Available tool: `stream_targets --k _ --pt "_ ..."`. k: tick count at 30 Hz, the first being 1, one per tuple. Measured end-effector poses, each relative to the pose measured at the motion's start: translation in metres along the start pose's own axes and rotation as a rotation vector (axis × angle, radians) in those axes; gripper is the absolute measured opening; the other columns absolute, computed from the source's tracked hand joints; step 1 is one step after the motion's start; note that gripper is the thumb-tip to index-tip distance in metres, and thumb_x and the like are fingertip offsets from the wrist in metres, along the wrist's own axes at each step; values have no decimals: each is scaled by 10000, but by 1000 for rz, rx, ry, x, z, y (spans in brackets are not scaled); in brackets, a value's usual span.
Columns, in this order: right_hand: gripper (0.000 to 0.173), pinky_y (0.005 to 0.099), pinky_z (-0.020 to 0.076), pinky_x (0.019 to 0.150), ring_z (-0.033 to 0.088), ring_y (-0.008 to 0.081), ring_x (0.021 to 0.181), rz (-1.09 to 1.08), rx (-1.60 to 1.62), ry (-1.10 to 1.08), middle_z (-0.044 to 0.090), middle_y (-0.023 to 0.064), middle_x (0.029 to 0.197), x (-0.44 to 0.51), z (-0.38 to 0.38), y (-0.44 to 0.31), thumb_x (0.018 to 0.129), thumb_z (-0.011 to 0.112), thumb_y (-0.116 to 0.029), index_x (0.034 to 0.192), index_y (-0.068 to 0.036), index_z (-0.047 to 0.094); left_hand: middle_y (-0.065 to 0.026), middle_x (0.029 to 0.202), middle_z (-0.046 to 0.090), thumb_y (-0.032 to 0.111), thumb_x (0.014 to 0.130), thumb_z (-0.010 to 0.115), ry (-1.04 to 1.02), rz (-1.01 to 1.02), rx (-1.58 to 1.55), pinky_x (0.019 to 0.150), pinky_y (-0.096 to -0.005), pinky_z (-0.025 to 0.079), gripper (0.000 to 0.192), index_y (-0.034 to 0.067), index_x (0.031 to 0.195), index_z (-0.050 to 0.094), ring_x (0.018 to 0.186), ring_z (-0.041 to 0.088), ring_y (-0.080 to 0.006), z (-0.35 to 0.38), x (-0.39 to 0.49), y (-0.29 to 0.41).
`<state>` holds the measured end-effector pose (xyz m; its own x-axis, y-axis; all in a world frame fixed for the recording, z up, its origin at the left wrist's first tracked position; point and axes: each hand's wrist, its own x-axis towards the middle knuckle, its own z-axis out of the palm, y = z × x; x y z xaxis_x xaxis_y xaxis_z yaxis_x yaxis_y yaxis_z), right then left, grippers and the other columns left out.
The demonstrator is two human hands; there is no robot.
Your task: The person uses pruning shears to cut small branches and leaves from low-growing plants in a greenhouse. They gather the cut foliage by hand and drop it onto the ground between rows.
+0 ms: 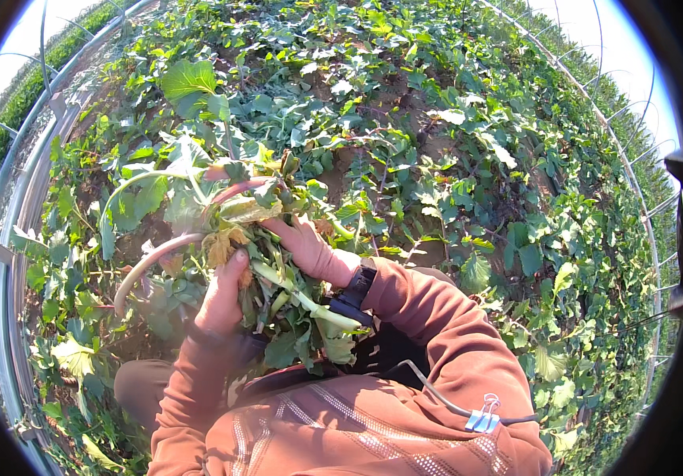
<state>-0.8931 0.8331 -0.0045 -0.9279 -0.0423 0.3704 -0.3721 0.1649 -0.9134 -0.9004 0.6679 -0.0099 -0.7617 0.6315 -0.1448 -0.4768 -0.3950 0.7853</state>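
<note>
A thick bundle of uprooted leafy plants [264,256], with pale stalks and some yellowed leaves, is held up before my chest. My left hand [222,291] grips its near left side, thumb pressed beside a dry yellow leaf [222,245]. On the far right side of the bundle lies my right hand [311,250], its fingertips hidden among the leaves. A curved pinkish stalk [151,262] sticks out to the left, and a pale green stalk [323,312] slants down towards my right wrist, which bears a dark band [360,284].
Low leafy plants [496,196] cover the ground around me, with brown soil [335,178] showing between them. Curved metal poles [5,285] stand at the left, and a wire frame [627,166] at the right. A cable [436,392] is clipped to my clothing.
</note>
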Motion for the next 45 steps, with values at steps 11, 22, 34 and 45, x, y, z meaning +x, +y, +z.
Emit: stream_targets --k 11,22,34,45 --pt "350 356 448 733 550 275 853 -21 -545 -13 572 142 980 -26 -3 62 806 573 -215 1135 -97 541 -62 976 614 180 842 599 -131 -78 -156 717 -291 522 328 23 1120 525 833 612 -161 -3 14 -9" --pt "285 268 484 570 610 125 639 991 -431 -487 657 37 817 26 -109 23 794 641 -257 998 -59 624 -67 826 663 236 839 550 -3 -301 -401 686 -318 507 226 58 969 603 695 618 -163 4 31 -60" --pt "446 267 472 608 596 118 687 888 -582 -578 643 27 817 36 -80 70 797 639 -431 1003 -35 636 -157 1128 506 264 910 437 1487 1048 611 906 -401 386 348 15 1153 427 1033 462 -290 -255 -292 452" --pt "354 346 458 507 585 207 532 790 -899 -500 594 112 584 62 -66 133 685 663 -344 673 10 651 -168 1161 556 238 934 448 263 139 -380 930 -428 432 303 -2 1107 511 1110 514 -312 -134 -80 147"
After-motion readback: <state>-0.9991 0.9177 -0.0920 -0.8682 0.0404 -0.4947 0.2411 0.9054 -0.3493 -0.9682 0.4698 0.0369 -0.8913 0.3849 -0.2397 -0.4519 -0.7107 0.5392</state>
